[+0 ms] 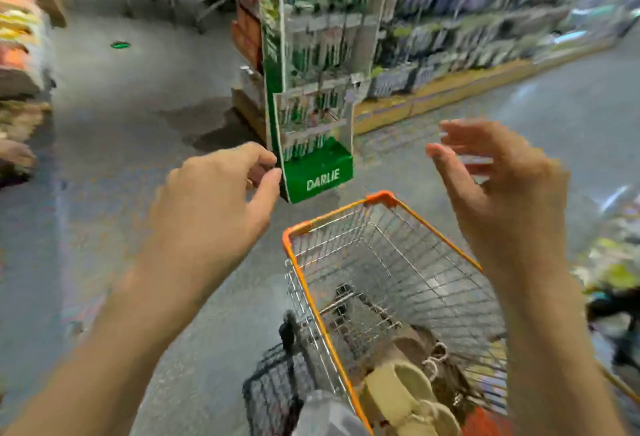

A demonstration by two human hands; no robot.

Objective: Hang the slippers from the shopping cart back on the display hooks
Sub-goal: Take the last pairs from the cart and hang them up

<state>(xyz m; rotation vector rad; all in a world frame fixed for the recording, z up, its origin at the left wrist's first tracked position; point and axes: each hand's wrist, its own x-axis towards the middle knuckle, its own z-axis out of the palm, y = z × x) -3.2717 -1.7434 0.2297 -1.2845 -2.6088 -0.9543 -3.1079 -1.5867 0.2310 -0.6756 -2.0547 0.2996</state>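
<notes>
Both hands are up in the air over the cart (346, 208) and hold nothing. The left hand (214, 193) has loose, bent fingers. The right hand (498, 189) has fingers spread wide. The slippers (401, 390) lie in the cart, near its close end.

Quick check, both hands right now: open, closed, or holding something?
Left hand: open, fingers loosely curled, holding nothing.
Right hand: open, fingers spread above the shopping cart, holding nothing.
</notes>
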